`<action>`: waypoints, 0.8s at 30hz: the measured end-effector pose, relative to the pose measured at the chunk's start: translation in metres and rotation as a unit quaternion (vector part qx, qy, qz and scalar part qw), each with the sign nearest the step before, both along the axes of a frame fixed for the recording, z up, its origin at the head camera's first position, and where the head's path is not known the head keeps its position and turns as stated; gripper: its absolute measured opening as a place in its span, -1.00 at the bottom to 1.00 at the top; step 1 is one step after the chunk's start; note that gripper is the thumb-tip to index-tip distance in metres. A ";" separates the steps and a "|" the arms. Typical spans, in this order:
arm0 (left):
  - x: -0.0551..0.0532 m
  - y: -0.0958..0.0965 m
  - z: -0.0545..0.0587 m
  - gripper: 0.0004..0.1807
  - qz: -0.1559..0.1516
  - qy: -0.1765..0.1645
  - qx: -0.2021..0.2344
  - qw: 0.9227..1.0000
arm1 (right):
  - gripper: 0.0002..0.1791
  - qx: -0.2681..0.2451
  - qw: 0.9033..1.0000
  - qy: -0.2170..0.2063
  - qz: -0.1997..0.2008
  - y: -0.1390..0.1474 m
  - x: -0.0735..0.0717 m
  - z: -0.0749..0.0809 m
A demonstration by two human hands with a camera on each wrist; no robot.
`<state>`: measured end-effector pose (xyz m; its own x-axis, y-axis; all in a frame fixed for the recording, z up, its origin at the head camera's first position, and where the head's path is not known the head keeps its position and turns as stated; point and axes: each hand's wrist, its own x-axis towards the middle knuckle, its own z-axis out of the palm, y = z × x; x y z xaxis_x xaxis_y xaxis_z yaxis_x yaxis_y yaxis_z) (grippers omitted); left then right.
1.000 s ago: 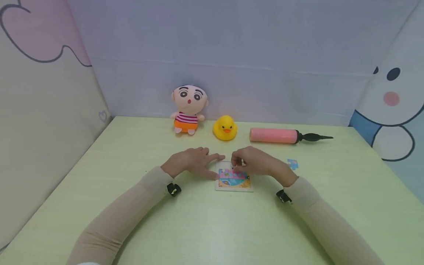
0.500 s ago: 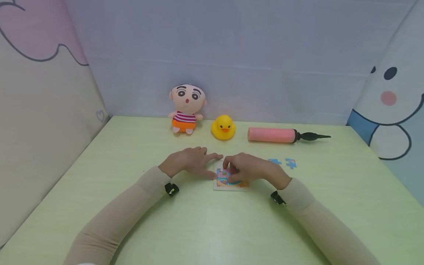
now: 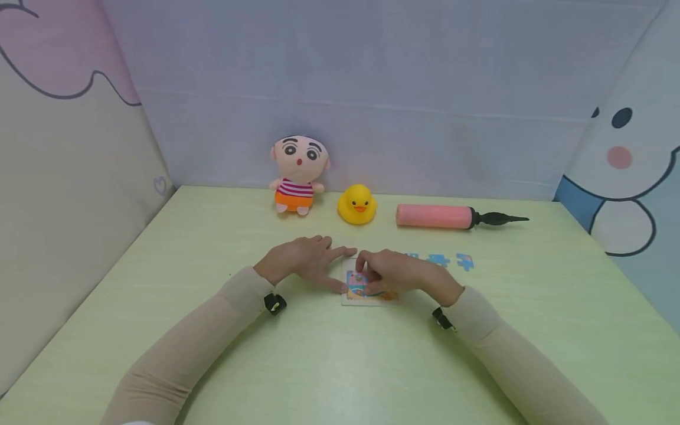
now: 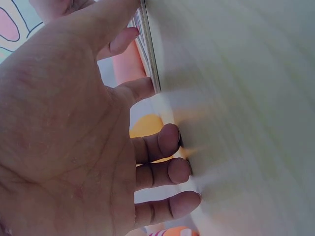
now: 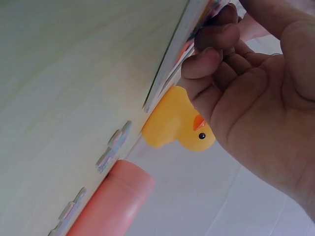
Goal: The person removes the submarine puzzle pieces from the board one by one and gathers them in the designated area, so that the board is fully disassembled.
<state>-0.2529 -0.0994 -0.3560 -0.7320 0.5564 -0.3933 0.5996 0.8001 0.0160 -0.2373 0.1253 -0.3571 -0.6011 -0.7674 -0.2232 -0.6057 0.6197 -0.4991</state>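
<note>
A small framed jigsaw puzzle [image 3: 366, 304] lies flat on the table, its lower part a blue, pink and orange picture. My left hand [image 3: 310, 260] is spread at its left side, thumb and index finger reaching the frame. In the left wrist view, the other fingers [image 4: 167, 205] extend loosely beside the board edge [image 4: 151, 54]. My right hand [image 3: 401, 271] arches over the board's upper right, thumb and index finger pinching at a puzzle piece mostly hidden beneath them. Curled fingers [image 5: 202, 64] touch the board in the right wrist view.
Loose blue puzzle pieces [image 3: 464, 261] lie in a row behind the right wrist. Along the back stand a plush doll [image 3: 299, 177] and a yellow rubber duck [image 3: 358, 205], with a pink hand pump [image 3: 435, 216] lying to their right. Cloth backdrops border the table.
My right hand has moved slightly left and down over the board, uncovering more loose pieces behind the wrist. The left hand keeps its place at the frame. The head view shifts a little.
</note>
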 end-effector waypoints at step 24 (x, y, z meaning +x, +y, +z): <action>0.001 0.003 0.001 0.02 0.017 -0.013 -0.007 1.000 | -0.67 -0.033 0.998 0.061 0.009 -0.002 0.001 0.003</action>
